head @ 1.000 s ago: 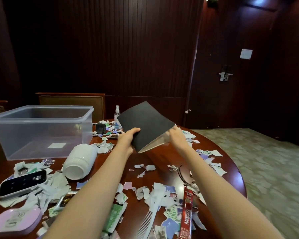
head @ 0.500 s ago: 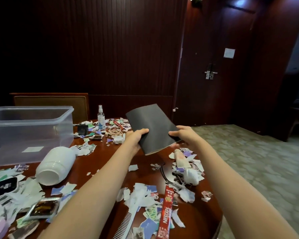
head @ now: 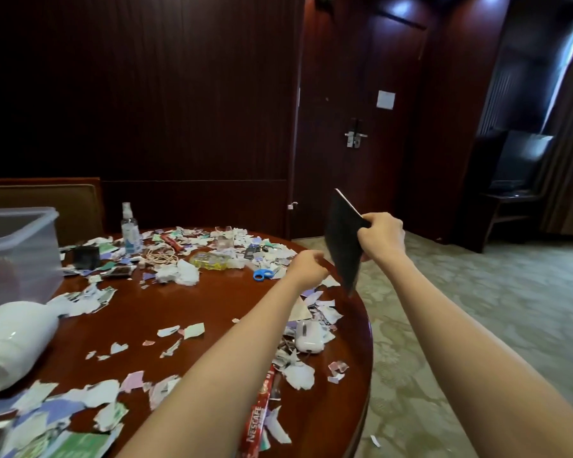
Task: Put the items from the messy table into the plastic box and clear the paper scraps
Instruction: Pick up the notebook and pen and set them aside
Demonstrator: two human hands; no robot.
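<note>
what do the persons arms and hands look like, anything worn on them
The left forearm and right forearm are bare, with no sleeve in view up to the frame edge. The left hand and right hand have no gloves. No watch, bracelet or ring shows on the wrists or visible fingers, and no markings.

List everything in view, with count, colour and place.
table: one, reddish-brown, round
plastic box: one, clear, far left on table
paper scraps: many, mixed colours, scattered over table
jar: one, white, lying left
spray bottle: one, clear, far side
scissors: one pair, blue handles, near left hand
earbud case: one, white, right edge among scraps
coffee stick: one, red, near edge
notebook: one, black, raised past right rim
left hand: one, curled, over right rim
right hand: one, grips the notebook
</note>
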